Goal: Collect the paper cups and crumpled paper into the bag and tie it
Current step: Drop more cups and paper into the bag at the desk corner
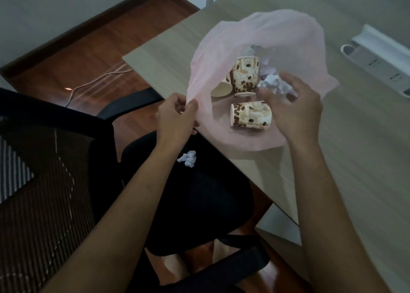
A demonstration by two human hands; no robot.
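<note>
Pink bag (261, 33) lying open-mouthed on the wooden table (346, 159), near its front corner, thin and translucent. Left hand (177, 117) pinching the near-left rim of that mouth between thumb and curled fingers, holding it up. Right hand (292, 108) hovering over the opening with fingers spread and loosely bent; a crumpled paper (277, 85) just beyond the fingertips, though whether gripped or merely close cannot be told through the blur. Three paper cups showing within the mouth: an upside-down cup (245, 76), a tipped cup (221, 87) leaning at its left, and a sideways cup (250, 117) on the near lip. More paper wads (260, 53) deeper inside.

Easy to miss: a stray paper ball (188, 158) on the black chair seat (199, 204) below the table edge, outside the bag altogether. Tying now would likely leave it behind. Another risk: the sideways cup, so near the lip, rolling out if the rim gets lifted unevenly. Thin film also prone to slipping from a light pinch.
</note>
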